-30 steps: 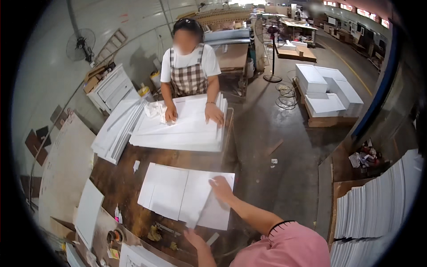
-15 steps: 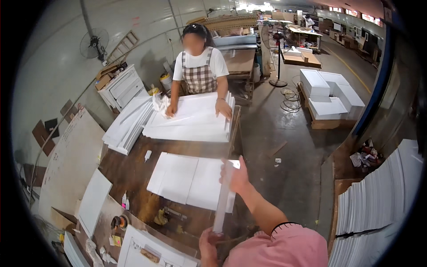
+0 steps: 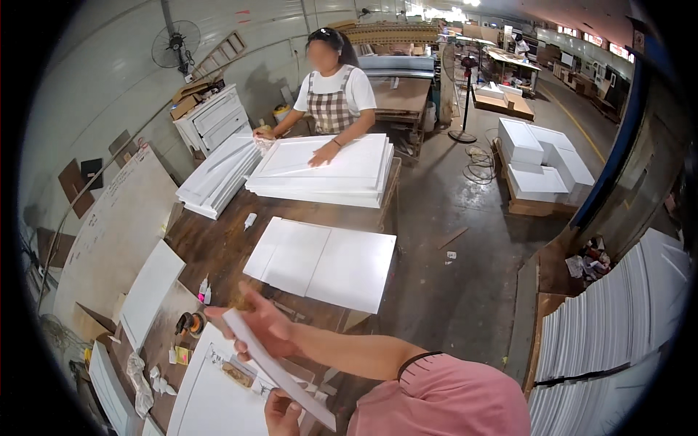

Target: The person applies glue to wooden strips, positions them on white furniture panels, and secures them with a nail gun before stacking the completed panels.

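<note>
A long, narrow white strip slants across the lower middle of the head view. My right hand supports it near its upper end, fingers behind it and thumb spread away from it. Close to its lower end, my left hand grips the strip, its thumb showing along the edge. Under the strip lies a white panel with a small brown block on it. Farther off, flat white panels lie side by side on the brown worktable.
Across the table a person in a checked apron touches a stack of white panels. An orange-and-black sander and small bottles sit at left. More panels stand stacked at right; white boxes rest on a pallet beyond.
Both hands have swung the strip left, from nearly upright over the panels' right end to a slant over the near white panel. The other person's hands have shifted on the stack.
</note>
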A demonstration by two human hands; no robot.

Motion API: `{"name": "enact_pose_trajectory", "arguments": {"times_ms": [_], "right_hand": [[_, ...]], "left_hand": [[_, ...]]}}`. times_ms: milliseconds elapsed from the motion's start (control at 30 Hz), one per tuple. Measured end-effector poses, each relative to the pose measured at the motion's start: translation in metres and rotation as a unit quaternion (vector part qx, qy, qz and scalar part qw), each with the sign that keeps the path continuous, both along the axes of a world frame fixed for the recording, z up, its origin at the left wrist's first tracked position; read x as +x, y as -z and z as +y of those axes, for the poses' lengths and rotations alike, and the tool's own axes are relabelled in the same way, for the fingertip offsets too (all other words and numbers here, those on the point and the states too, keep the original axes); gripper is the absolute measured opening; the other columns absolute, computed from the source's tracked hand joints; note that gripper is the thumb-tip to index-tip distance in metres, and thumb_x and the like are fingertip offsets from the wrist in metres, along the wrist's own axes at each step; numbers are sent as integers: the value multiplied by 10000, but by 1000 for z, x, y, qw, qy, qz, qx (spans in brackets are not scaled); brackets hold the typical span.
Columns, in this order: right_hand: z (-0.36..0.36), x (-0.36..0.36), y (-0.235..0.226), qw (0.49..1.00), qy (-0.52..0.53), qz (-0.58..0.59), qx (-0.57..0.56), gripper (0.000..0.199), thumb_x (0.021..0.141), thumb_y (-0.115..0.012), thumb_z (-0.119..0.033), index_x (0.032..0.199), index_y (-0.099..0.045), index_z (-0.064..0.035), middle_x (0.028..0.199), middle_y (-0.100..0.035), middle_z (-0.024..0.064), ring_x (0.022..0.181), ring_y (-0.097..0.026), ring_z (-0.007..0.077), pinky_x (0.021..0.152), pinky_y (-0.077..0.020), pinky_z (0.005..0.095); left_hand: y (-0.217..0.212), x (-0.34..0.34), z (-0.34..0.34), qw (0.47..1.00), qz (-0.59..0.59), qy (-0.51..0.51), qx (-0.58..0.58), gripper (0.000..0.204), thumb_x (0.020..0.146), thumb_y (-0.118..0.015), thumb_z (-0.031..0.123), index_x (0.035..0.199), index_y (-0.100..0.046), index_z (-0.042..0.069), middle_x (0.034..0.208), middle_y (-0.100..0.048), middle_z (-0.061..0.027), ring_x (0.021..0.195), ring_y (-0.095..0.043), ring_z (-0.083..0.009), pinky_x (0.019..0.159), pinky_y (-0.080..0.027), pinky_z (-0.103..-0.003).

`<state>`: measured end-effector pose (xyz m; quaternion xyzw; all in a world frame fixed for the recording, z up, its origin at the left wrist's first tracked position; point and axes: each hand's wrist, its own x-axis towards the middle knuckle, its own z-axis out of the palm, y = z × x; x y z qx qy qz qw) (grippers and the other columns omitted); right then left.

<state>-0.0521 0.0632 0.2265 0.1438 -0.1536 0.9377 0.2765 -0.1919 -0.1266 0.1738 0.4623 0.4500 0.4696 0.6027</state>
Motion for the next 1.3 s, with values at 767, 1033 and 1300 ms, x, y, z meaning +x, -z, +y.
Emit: {"name": "enact_pose_trajectory", "arguments": {"times_ms": [767, 1033, 1300], "right_hand": [[23, -90, 158, 473, 431, -528, 558, 459, 899, -761, -260, 1294, -643, -58, 1194, -682, 213, 1129, -647, 358, 965, -509, 446], [-22, -129, 123, 396, 335, -567, 640, 601, 840, -786, -364, 1376, -600, -166, 1461, -501, 113, 1364, -446, 383, 1060, -428, 550], [-15, -128, 125, 393, 319, -570, 647, 637, 810, -773, -409, 1394, -586, -236, 1489, -473, 95, 1360, -450, 411, 1071, -482, 493]], "left_hand": [[-19, -107, -67, 947, 11, -307, -91, 646, 833, -659, 63, 1445, -472, -21, 1233, -592, -134, 1010, -652, -236, 812, -574, -391], [2, -113, -74, 898, 86, -409, -134, 597, 895, -737, 100, 1421, -492, -36, 1126, -568, -118, 938, -672, -202, 694, -619, -346], [24, -119, -5, 827, 398, -355, -176, 751, 791, -843, 314, 1364, -538, -63, 1123, -613, -167, 996, -668, -259, 750, -569, -402]]}}
